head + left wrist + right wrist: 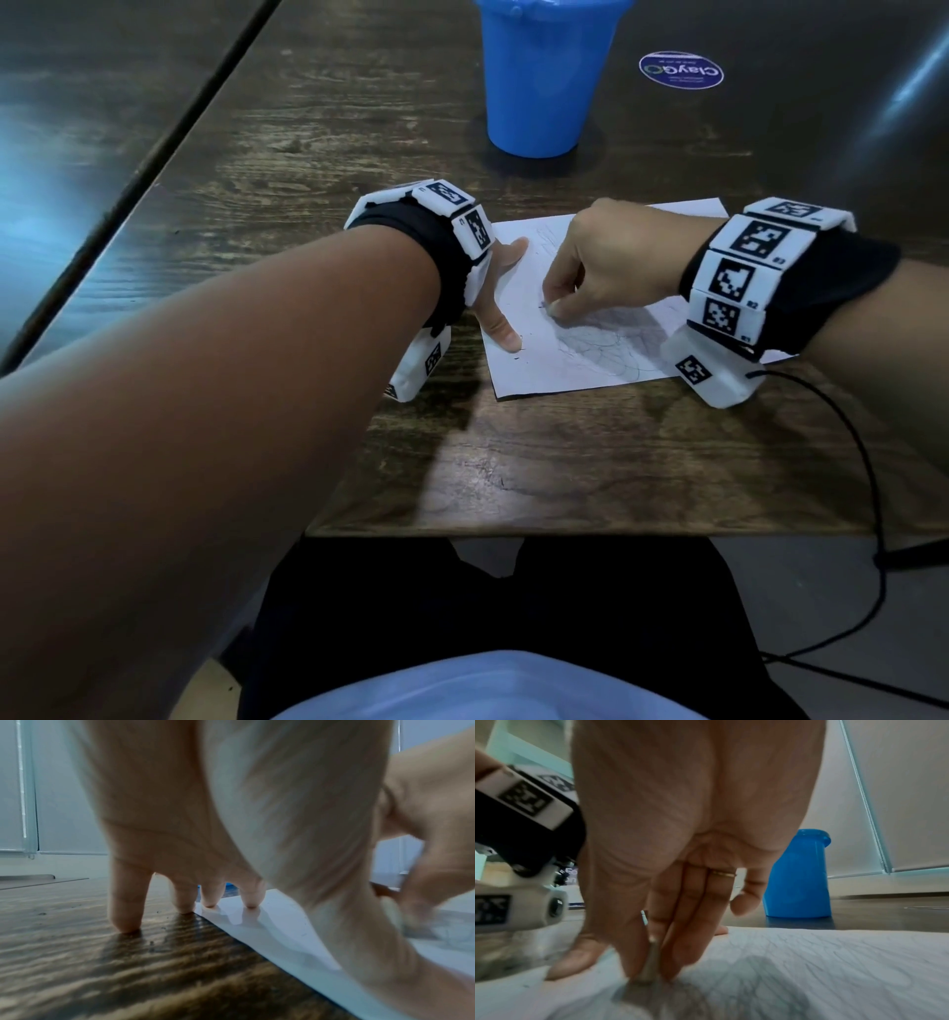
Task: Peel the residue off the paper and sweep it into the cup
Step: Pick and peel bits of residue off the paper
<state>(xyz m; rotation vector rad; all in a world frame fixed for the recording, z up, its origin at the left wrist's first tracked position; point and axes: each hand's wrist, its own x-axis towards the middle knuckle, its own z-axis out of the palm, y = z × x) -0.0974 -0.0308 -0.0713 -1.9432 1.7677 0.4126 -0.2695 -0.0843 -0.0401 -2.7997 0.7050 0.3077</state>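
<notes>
One blue cup (539, 77) far centre; round sticker (681, 70) reads "ClayGo". One scribbled paper (534, 354) near. Left hand (500, 293) spread flat, pressing paper; right hand (611, 267) pinches small pale object (650, 969).

The round blue sticker (681, 70) on the table (359, 128) — upside down — reads "ClayGo".

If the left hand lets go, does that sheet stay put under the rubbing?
Probably not. The paper looks like a thin, single loose sheet on smooth wood, so it would likely slide or buckle. The left hand presses its edge with straight fingers while the right hand works a small pale object over the scribbles.
</notes>
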